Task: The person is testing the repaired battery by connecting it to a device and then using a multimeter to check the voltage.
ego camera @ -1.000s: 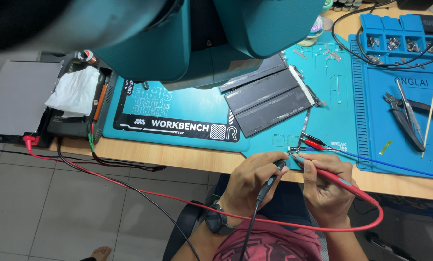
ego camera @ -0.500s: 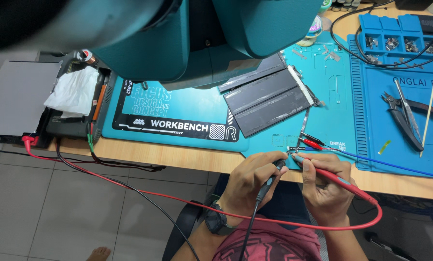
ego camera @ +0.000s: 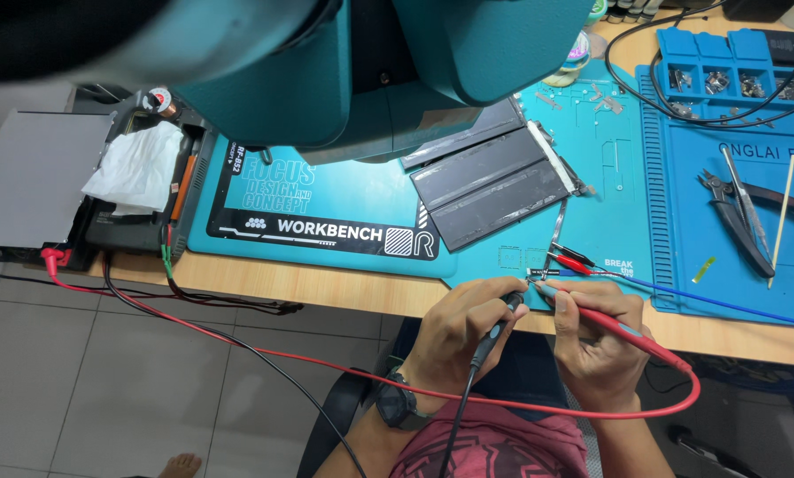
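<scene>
Almost nothing has moved since the earlier frames: both your hands stay at the table edge, and both probe tips meet at the same spot as before.

That spot is the small connector (ego camera: pixel 533 273) at the end of the thin flex strip (ego camera: pixel 559 226), which comes down from the dark battery pack (ego camera: pixel 492 184) lying on the teal mat (ego camera: pixel 344 204). Your left hand (ego camera: pixel 457 323) is clenched around the black probe (ego camera: pixel 494 329), held like a pen, and your right hand (ego camera: pixel 599 341) grips the red probe (ego camera: pixel 611 323) the same way. Keep your wrists resting on the wooden table edge (ego camera: pixel 326 285), so the tips do not slide. Touch only one contact with each tip, because the contacts look very close together. Small red and black clips (ego camera: pixel 570 258) lie just beside the connector, so keep the tips apart from them.

Further out, a blue mat (ego camera: pixel 733 239) on the right carries pliers (ego camera: pixel 733 217) and a thin stick (ego camera: pixel 779 217). At the left sits a dark device (ego camera: pixel 104 226) with a white tissue (ego camera: pixel 135 168) on top of it, and the red and black leads run to it. A big teal housing (ego camera: pixel 326 62) hangs above the bench. Below is a grey tiled floor (ego camera: pixel 104 389).
</scene>
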